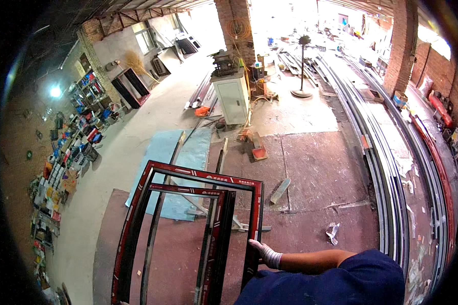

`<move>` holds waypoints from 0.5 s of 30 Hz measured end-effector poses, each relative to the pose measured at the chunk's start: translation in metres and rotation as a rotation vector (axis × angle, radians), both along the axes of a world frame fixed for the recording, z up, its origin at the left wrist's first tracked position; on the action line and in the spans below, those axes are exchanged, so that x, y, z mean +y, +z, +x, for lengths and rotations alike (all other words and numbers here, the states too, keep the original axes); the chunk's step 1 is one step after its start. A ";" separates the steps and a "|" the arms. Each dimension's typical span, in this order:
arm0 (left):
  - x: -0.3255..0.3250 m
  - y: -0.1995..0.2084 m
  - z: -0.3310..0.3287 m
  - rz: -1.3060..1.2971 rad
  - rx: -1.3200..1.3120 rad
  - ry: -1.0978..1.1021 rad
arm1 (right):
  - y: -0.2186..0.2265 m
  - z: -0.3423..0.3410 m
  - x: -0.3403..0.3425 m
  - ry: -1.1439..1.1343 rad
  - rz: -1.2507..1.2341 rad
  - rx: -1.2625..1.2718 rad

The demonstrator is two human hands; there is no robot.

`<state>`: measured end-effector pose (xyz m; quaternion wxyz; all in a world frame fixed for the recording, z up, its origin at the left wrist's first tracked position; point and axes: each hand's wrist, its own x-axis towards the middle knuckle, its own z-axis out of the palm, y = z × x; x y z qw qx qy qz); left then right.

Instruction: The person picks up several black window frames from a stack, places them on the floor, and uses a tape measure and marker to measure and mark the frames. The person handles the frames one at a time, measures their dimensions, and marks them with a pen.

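A large rectangular window frame (205, 176), dark with red printed film, tilts in front of me. My right hand (264, 253), in a pale glove, is closed around its right side. At the picture's lower edge only a sliver of my left hand (123, 303) shows, its fingertips against the left side of the same frame; the rest is out of view. Within the outline of the large frame is a smaller dark and red frame (219, 249). Beyond them, narrow dark bars (176, 147) extend over a light blue sheet (160, 140) on the floor.
A pale metal cabinet (232, 99) stands ahead by a brick pillar (236, 30). Long metal profiles (371, 152) lie along the right. Tools and boxes (68, 168) line the left wall. A pale bottle-shaped object (280, 191) and crumpled scrap (333, 233) lie on the reddish floor.
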<state>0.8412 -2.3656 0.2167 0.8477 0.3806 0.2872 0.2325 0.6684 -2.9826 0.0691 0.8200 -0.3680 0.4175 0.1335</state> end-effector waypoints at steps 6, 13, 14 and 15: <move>-0.069 0.104 -0.085 0.693 -0.185 0.238 | -0.029 -0.036 -0.036 0.011 0.138 -0.169; -0.199 0.251 -0.150 0.396 -0.521 -0.055 | -0.021 -0.057 -0.117 -0.254 0.299 -0.256; -0.215 0.265 -0.156 0.428 -0.549 -0.013 | -0.004 -0.058 -0.128 -0.266 0.280 -0.333; -0.214 0.277 -0.162 0.366 -0.545 -0.117 | 0.004 -0.057 -0.138 -0.259 0.306 -0.335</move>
